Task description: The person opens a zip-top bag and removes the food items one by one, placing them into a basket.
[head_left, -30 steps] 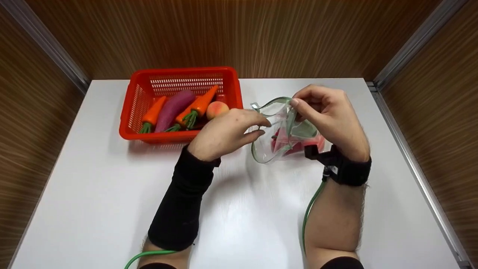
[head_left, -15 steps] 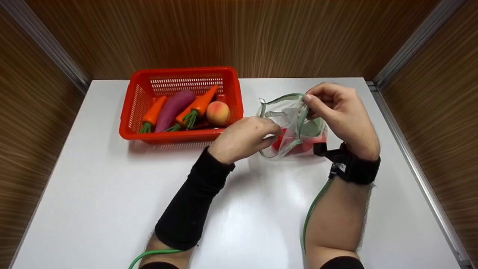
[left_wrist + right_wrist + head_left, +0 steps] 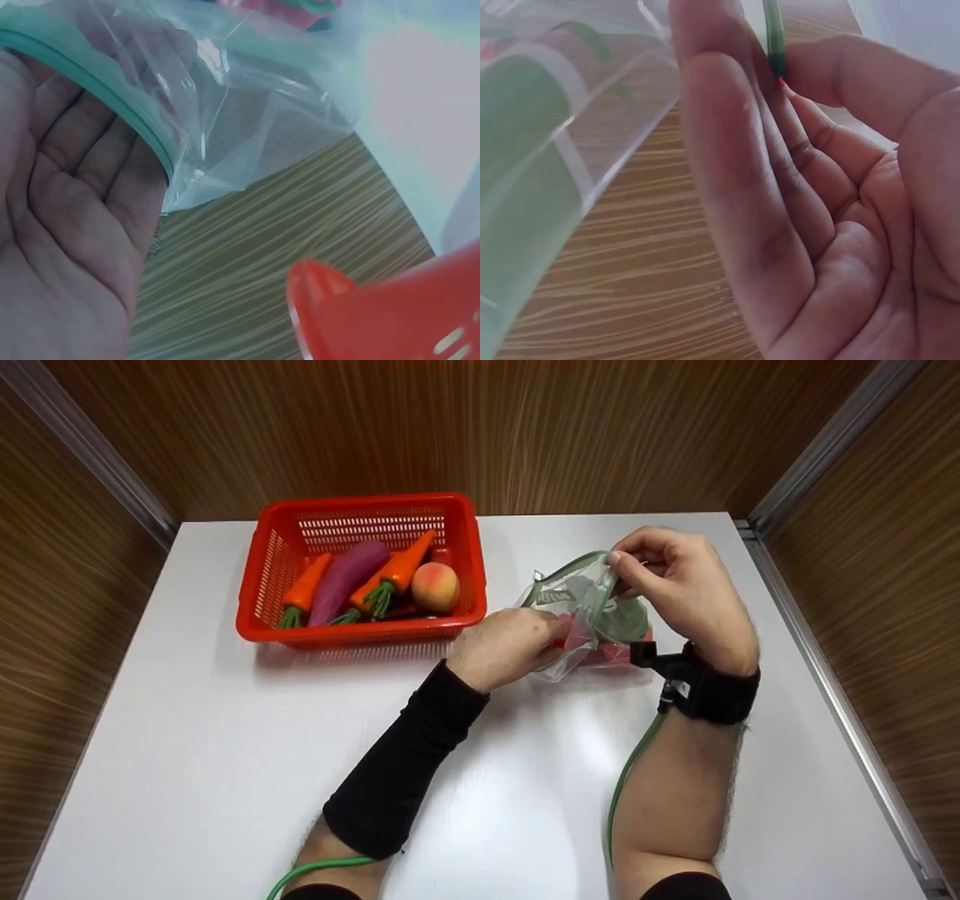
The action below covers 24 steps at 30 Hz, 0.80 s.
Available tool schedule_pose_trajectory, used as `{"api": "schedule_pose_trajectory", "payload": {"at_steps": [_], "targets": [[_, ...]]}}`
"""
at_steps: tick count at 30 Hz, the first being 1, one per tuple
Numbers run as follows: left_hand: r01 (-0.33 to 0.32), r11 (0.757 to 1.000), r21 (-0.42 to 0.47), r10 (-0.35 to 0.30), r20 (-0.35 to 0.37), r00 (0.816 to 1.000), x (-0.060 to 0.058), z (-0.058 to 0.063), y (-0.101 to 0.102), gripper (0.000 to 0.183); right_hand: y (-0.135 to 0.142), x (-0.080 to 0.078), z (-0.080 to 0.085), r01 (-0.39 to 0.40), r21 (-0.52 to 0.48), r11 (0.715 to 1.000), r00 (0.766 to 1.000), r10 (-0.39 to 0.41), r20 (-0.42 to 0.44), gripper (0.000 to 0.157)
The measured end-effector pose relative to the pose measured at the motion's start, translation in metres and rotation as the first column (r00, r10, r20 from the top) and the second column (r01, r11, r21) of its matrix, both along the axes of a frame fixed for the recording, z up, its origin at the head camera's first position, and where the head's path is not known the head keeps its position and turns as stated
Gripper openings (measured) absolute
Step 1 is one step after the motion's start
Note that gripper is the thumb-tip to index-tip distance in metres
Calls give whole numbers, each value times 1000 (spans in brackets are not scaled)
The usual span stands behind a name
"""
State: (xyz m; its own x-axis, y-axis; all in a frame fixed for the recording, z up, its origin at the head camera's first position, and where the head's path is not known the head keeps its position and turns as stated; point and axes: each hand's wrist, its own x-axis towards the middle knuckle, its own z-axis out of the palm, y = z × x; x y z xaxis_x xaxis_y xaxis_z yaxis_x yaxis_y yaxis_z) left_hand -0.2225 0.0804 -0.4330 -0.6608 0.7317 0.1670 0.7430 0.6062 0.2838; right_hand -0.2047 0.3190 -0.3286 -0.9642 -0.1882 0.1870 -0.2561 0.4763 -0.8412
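Observation:
A clear zip bag (image 3: 602, 601) with a green closure strip and a green print stands on the right half of the white table, its mouth spread towards the left. Red and pink contents (image 3: 576, 631) show through the plastic. My right hand (image 3: 679, 585) pinches the upper edge of the mouth between thumb and forefinger. Through the mouth reaches my left hand (image 3: 502, 649), its fingertips beside the red contents. In the left wrist view its fingers (image 3: 94, 161) lie extended inside the bag behind the green strip, and nothing shows in the palm.
Left of the bag stands a red plastic basket (image 3: 367, 634). Inside lie a purple eggplant (image 3: 349, 581), several orange carrots (image 3: 409, 561) with green tops, and a peach (image 3: 436, 586). Wood-grain panels (image 3: 480, 435) wall in the table's back and sides. Green cables (image 3: 626, 776) run along both forearms.
My left hand has moved right, from the bag's left edge into its mouth. My right hand has shifted slightly right, still pinching the edge, and the bag has shifted right with it.

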Motion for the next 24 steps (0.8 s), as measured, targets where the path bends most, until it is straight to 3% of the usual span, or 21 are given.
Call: {"api": "schedule_pose_trajectory", "payload": {"at_steps": [4, 9, 16, 24], "targets": [[-12, 1000, -14, 12, 18, 1000, 1, -7, 3, 7, -5, 1, 2, -43, 15, 999, 999, 43, 4, 21], [-3, 1000, -4, 3, -12, 1000, 2, -13, 6, 7, -7, 2, 4, -68, 21, 997, 998, 68, 8, 21], [26, 1000, 8, -26, -51, 998, 2, -14, 5, 31, -8, 2, 3, -101, 67, 993, 995, 100, 22, 20], [15, 983, -183, -5, 57, 998, -21, -3, 26, 31, -2, -3, -3, -69, 117, 991, 997, 63, 54, 20]]}}
